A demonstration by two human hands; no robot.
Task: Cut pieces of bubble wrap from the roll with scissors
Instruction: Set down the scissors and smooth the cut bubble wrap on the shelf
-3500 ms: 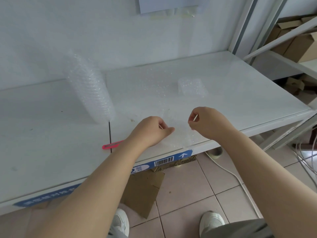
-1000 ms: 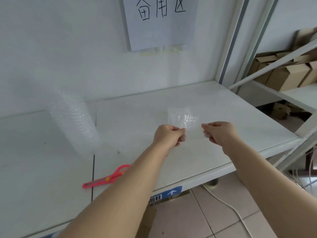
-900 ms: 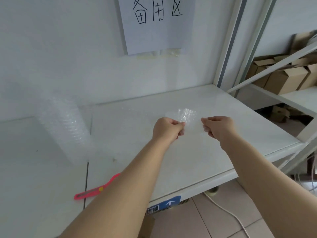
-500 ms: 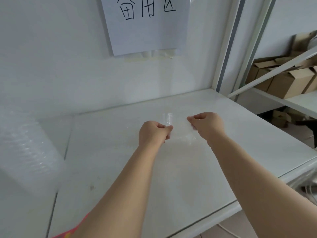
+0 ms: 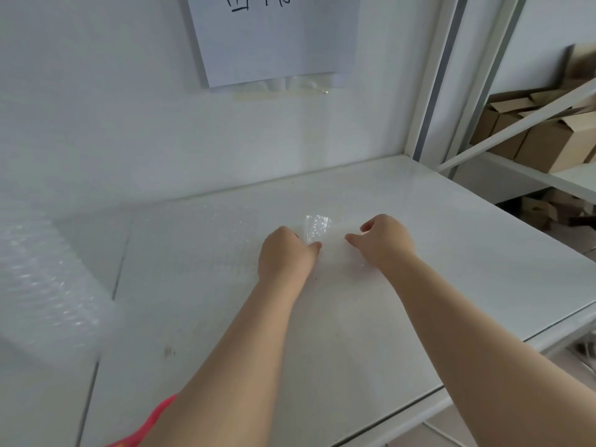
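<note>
A small clear piece of bubble wrap lies on the white shelf top between my hands. My left hand has its fingers curled, with the thumb tip pinching the piece's near left edge. My right hand rests just right of the piece, thumb and fingers apart and holding nothing I can make out. The bubble wrap roll stands blurred at the far left. The pink scissors lie at the bottom edge, mostly hidden under my left forearm.
A paper sign hangs on the wall above the shelf. White shelf uprights stand at the right, with cardboard boxes on the neighbouring shelf. The shelf's front edge runs along the lower right.
Both hands carried the cut piece forward and lowered it to the shelf. My right hand's fingers have come apart from their pinch. The view has moved closer, pushing the roll and scissors to the frame's edges.
</note>
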